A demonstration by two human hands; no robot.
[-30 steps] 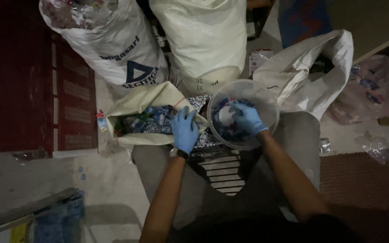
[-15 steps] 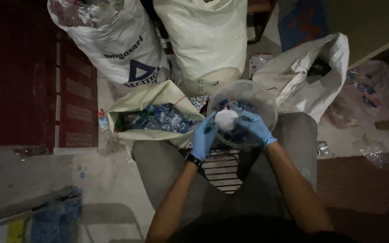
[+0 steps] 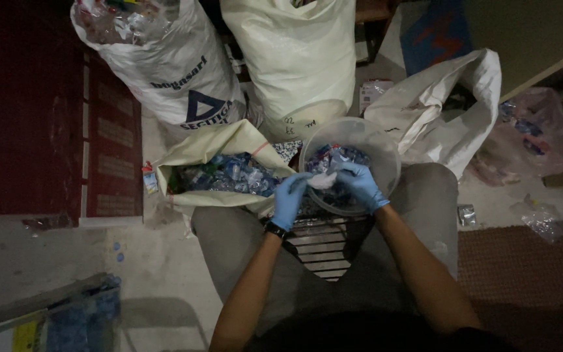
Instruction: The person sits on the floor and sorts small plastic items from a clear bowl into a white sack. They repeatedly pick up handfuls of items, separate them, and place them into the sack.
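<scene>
Both hands wear blue gloves. My left hand and my right hand meet over a clear plastic bowl on my lap and pinch a small whitish piece of plastic between them. The bowl holds several blue and clear plastic scraps. Left of the bowl lies an open cream sack filled with blue and clear plastic pieces.
Two tall white sacks stand behind the bowl. An empty white sack and pink plastic bags lie to the right. A striped cloth hangs between my knees. A blue bundle sits at lower left.
My left hand left the open sack and moved right to the bowl. Both hands now grip the whitish piece together.
</scene>
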